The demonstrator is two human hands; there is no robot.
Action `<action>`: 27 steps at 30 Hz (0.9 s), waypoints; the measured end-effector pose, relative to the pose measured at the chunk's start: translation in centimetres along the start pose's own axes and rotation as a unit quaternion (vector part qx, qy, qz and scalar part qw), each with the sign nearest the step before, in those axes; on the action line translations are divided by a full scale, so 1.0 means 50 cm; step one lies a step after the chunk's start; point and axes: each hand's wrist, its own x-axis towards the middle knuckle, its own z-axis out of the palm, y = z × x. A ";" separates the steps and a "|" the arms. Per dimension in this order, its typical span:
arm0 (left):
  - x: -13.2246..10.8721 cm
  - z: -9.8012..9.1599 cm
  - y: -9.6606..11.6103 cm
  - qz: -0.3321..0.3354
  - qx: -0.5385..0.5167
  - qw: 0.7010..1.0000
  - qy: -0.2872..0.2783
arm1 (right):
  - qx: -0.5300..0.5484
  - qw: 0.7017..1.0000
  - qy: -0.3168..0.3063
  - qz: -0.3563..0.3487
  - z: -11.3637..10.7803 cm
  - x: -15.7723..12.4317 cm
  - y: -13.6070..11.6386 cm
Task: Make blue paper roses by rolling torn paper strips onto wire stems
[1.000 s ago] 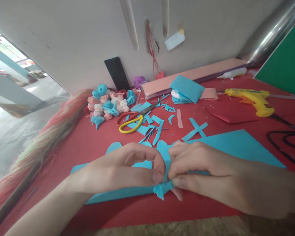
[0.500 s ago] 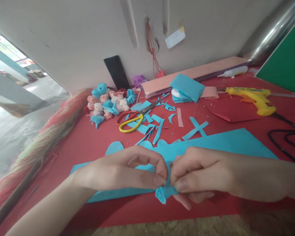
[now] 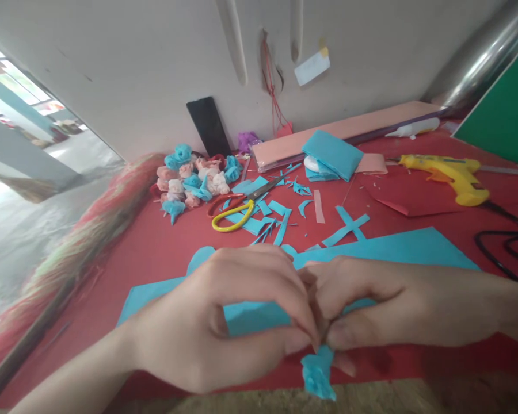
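My left hand point(image 3: 224, 322) and my right hand point(image 3: 371, 305) meet near the front edge of the red table, fingertips pinched together on a long blue crepe paper strip point(image 3: 388, 250). The strip runs from left to right under both hands. Its gathered, twisted end point(image 3: 317, 374) sticks out below my fingers, pointing down toward me. Both hands are closed on the paper.
Behind lie yellow-handled scissors point(image 3: 237, 213) among blue paper scraps point(image 3: 345, 227), a pile of small blue, pink and white paper roses point(image 3: 194, 178), a folded blue paper stack point(image 3: 334, 154), a pink paper roll point(image 3: 349, 129), a yellow glue gun point(image 3: 453, 175) with black cord point(image 3: 501, 241), and a green board point(image 3: 501, 112).
Both hands have come closer to me and lifted slightly. The twisted blue end has grown longer and now hangs lower below my fingers.
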 end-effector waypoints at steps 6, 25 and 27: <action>-0.005 0.007 0.007 0.051 0.066 0.996 -0.021 | -0.128 0.988 0.003 -0.092 0.002 0.004 -0.003; -0.007 -0.002 0.002 0.118 0.180 0.976 -0.046 | -0.264 0.958 0.004 -0.113 0.002 -0.008 0.004; -0.008 0.000 0.000 0.126 0.192 0.972 -0.044 | -0.250 0.961 0.004 -0.115 0.003 -0.006 0.002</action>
